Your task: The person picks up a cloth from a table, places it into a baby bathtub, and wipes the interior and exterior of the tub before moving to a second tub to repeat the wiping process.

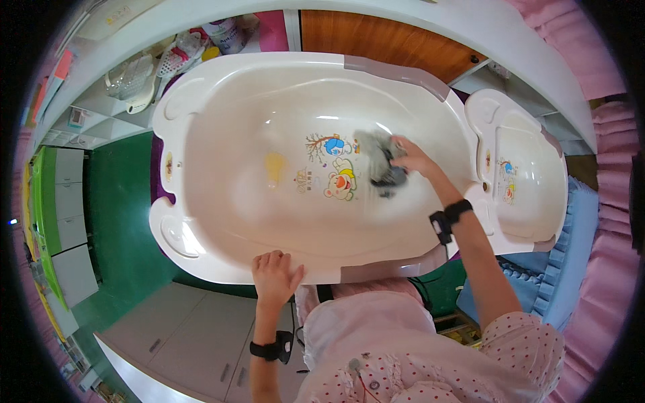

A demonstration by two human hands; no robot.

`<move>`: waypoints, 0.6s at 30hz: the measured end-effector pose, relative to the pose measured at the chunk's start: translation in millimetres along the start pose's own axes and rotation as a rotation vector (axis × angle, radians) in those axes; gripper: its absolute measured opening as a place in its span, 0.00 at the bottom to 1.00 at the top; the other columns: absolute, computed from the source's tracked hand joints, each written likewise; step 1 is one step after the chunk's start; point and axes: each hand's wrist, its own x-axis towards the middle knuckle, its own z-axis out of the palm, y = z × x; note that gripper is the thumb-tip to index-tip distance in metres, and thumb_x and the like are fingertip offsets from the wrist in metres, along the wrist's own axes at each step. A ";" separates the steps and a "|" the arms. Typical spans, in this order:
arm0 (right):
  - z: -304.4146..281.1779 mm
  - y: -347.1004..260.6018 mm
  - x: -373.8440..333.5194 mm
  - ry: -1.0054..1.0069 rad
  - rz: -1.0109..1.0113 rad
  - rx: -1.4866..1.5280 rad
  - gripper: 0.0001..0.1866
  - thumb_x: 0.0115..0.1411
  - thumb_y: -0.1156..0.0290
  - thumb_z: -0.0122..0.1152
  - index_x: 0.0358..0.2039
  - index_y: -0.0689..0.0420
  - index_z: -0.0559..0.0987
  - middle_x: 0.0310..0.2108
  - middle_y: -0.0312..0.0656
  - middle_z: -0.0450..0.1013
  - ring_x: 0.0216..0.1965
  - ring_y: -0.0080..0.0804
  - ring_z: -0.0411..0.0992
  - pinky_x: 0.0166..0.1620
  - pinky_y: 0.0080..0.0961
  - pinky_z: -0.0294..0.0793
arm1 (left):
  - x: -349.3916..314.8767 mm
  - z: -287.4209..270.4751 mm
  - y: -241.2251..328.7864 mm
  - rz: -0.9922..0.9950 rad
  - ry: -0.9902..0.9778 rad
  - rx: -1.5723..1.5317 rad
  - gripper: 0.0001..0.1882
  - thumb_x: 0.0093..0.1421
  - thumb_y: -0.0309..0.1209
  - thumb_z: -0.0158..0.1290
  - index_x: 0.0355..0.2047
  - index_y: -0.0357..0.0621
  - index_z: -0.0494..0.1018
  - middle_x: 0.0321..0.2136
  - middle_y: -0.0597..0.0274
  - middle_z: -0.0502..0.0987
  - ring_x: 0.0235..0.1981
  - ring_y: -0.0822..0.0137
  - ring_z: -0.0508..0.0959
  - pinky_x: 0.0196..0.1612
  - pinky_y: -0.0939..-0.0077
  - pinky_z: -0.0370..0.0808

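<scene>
A large white baby bathtub (222,235) lies before me, with cartoon animals printed on its floor. Inside it, to the right of the prints, is a crumpled grey cloth with dark patches (384,161), blurred by motion. My right hand (413,158) grips this cloth at its right side and presses it toward the tub's floor. At the near rim, left of the middle, my left hand (274,277) holds the edge, its fingers bent over the rim and its thumb apart. A black band is on each wrist.
A smaller white basin (531,181) with similar prints adjoins the tub's right end. Behind stand white shelves (101,121) with plastic items and a wooden cabinet door (390,40). Grey cabinets (188,329) are at lower left; blue ruffled fabric (578,221) lies at right.
</scene>
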 end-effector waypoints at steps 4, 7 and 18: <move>46.1 23.2 33.8 0.008 -0.122 -0.322 0.44 0.36 0.64 0.64 0.56 0.39 0.56 0.56 0.56 0.52 0.58 0.49 0.49 0.56 0.53 0.46 | -0.6 12.6 -3.7 -0.089 0.142 -0.010 0.17 0.46 0.42 0.50 0.28 0.41 0.72 0.26 0.59 0.74 0.29 0.60 0.72 0.37 0.66 0.63; 77.8 9.1 33.4 0.000 0.037 -0.454 0.45 0.36 0.71 0.64 0.56 0.34 0.55 0.60 0.51 0.42 0.57 0.59 0.47 0.53 0.52 0.54 | 1.1 10.8 -1.6 -0.141 0.085 0.006 0.16 0.45 0.42 0.50 0.26 0.42 0.72 0.26 0.59 0.74 0.28 0.60 0.73 0.36 0.66 0.63; 125.7 32.6 -45.2 -0.186 0.085 -0.390 0.27 0.33 0.79 0.60 0.38 0.44 0.69 0.49 0.64 0.46 0.48 0.64 0.50 0.47 0.53 0.59 | 8.4 13.7 -3.5 -0.134 0.099 0.002 0.15 0.43 0.40 0.48 0.24 0.42 0.72 0.24 0.59 0.74 0.25 0.62 0.73 0.31 0.69 0.63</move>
